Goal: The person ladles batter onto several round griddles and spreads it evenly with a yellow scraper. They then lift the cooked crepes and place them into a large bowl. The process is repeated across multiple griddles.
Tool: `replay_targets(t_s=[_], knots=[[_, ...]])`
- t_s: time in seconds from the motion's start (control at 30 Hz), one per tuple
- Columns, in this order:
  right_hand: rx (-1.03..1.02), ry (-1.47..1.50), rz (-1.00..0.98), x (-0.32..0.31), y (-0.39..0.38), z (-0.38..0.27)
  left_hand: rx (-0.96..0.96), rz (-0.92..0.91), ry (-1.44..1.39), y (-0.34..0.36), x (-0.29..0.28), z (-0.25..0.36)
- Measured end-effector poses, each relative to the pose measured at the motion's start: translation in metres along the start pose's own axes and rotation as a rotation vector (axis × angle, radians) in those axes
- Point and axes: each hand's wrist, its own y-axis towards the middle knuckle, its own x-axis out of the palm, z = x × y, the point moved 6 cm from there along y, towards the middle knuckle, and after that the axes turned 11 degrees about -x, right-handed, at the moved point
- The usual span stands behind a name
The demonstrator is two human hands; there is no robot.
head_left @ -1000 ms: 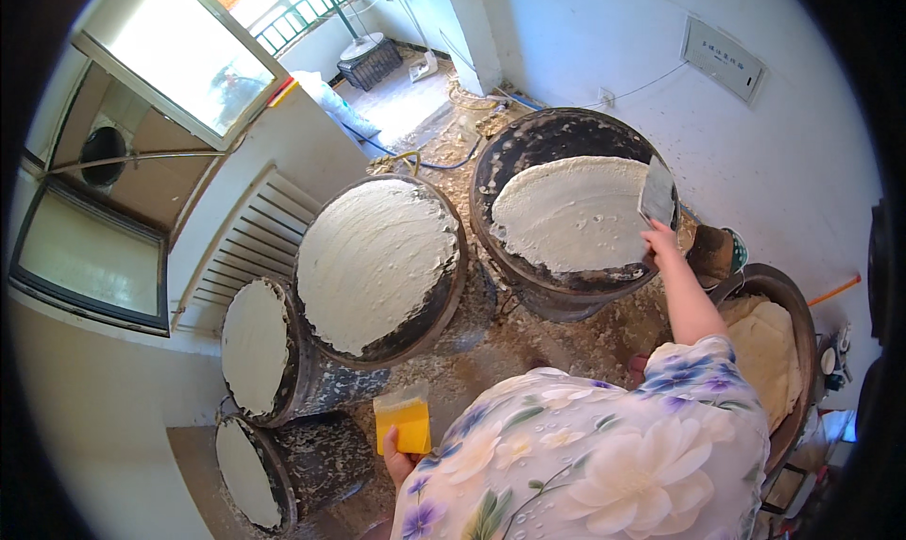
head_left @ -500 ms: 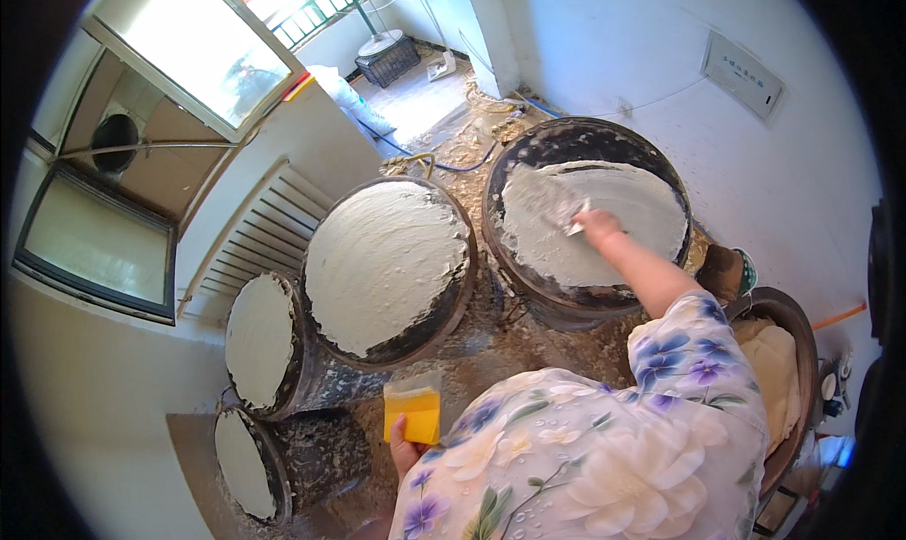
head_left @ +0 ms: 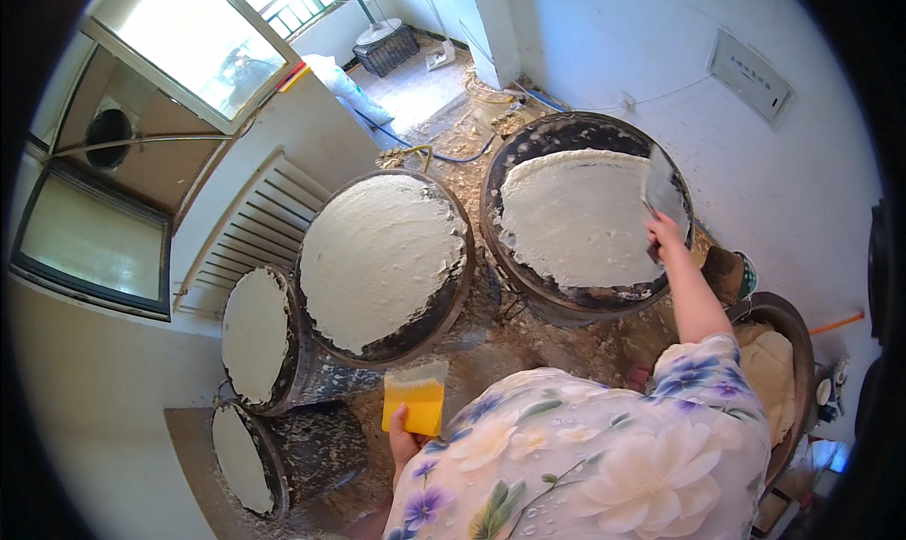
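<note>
White walls edge the littered floor, with a narrow gap between far tub and middle tub. Well apart, the left hand grips a yellow scraper, the right hand a flat trowel at the right edge of the far tub's rough white paste.

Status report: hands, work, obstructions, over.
Right hand grips flat grey rectangular blade; left hand grips yellow rectangular scraper. Pale paste in round black vat. Vat's right rim close to blade.
</note>
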Motion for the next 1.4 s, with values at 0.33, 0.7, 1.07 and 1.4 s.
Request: replay_targets(t_s=[0.33,0.7,1.07,1.4], knots=[[-0.582,-1.087,-0.688,0.214,-0.054,-0.031,0.062,-0.029,-0.076,0.002,-0.007,-0.008],[-0.533,-1.521,-0.106,0.096,0.059,-0.066,0.063,0.032,-0.040,0.003,0.005,-0.003],[-0.015,0.064,-0.059,0.036,0.054,-0.018,0.029,-0.013,-0.006,0.009,0.017,0.004],[-0.701,-1.206,-0.590,0.223,0.013,-0.044,0.051,0.060,-0.085,0.008,0.020,0.002]])
